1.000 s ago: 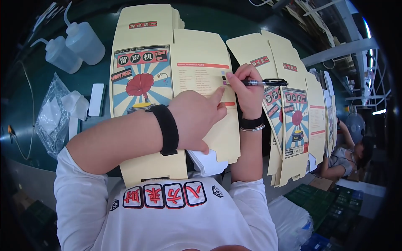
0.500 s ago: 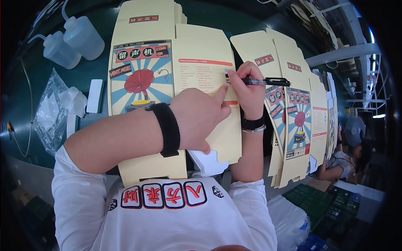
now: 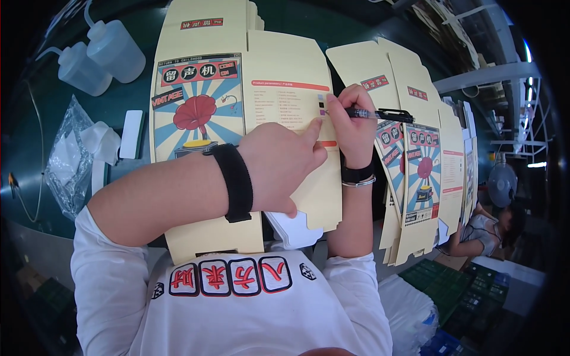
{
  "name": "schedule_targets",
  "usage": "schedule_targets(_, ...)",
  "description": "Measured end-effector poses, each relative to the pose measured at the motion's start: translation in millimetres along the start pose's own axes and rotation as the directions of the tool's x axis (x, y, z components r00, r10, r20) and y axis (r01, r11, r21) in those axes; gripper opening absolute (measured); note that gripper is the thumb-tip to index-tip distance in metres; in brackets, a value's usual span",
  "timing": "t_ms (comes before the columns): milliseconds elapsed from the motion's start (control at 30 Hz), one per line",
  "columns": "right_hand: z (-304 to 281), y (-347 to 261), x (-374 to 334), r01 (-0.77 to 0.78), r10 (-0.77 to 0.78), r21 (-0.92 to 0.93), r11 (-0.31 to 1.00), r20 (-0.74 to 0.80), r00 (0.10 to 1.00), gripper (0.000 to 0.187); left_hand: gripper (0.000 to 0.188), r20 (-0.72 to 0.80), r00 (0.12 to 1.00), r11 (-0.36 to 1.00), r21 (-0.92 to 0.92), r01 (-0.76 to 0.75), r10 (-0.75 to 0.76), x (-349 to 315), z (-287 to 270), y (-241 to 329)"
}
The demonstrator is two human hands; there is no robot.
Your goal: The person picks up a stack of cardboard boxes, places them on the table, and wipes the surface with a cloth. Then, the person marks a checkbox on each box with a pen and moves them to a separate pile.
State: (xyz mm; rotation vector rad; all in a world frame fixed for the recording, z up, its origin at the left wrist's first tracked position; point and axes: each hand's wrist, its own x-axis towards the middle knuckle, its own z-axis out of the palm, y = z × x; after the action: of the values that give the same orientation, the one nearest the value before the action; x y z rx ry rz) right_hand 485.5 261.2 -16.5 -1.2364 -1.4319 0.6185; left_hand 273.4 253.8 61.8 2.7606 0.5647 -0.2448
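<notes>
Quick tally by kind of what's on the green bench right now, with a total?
Squeeze bottles: 2
Flat carton stacks: 2, one under the left hand, one to its right
Black pen, in the right hand: 1
Clear plastic bag: 1
White block: 1
Total: 7

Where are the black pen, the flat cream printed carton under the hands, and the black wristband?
black pen [image 3: 380, 114], head view, mid-barrel beside the fingers
flat cream printed carton [image 3: 285, 65], head view, bare upper panel
black wristband [image 3: 235, 184], head view, top of band
</notes>
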Motion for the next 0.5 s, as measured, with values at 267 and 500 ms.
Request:
schedule_targets(267, -12, -17, -5, -0.197, 0.214, 0.254, 0.947, -0.040, 0.976, 0.020, 0.082, -0.008, 1.000, 1.000, -0.001, -0.027, 0.027, -2, -4, 1)
schedule_targets(500, -62, -90, -52, 0.030, -0.032, 0.273, 0.962, 0.004, 0.999, 0.032, 0.075, -0.059, 0.998, 0.999, 0.018, -0.027, 0.028, -18, -13, 3)
